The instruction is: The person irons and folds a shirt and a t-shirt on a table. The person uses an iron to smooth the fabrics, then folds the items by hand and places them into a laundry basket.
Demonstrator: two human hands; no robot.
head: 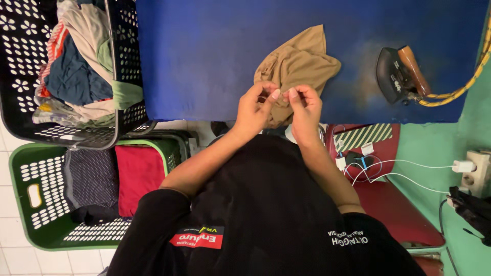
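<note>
A blue padded surface (204, 56) fills the upper middle of the view, scorched brown near its right end. To its left, a black laundry basket (125, 66) holds a heap of mixed clothes, and below it a green basket (30, 225) holds folded dark and red pieces. On the surface's right end a dark iron (396, 74) with a brown handle lies tilted, its yellow braided cord (460, 89) running off to the right.

A tan garment (299, 64), thin and crumpled into soft folds, lies at the near edge of the surface in the middle, its lower part hanging over that edge. The left hand (255, 107) and the right hand (306, 105) sit close together on that lower edge, each grip pinched shut on a small bit of the cloth, perhaps a hem or seam.
</note>
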